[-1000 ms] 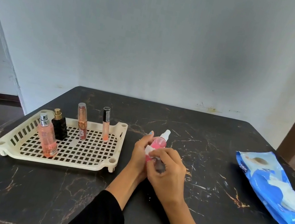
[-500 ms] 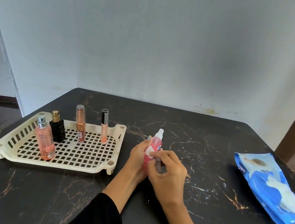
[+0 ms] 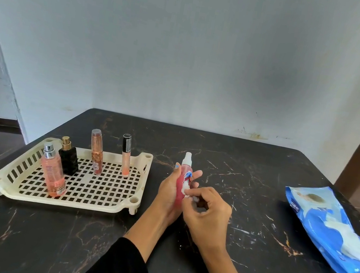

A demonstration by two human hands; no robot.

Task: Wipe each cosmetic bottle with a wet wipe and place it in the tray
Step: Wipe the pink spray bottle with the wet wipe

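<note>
Pink and nearly upright, the spray bottle (image 3: 182, 185) stands in the left hand (image 3: 170, 192), whose fingers curl round it above the desk (image 3: 249, 257), white cap up. The right hand (image 3: 207, 215) pinches the wet wipe (image 3: 189, 193) against its side. The tray (image 3: 136, 203) lies just left of both hands, nearer the left hand.

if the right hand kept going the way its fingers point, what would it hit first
Almost at once the pink spray bottle: the right hand points left, pressing a wet wipe against it. Behind it sits the left hand.
</note>
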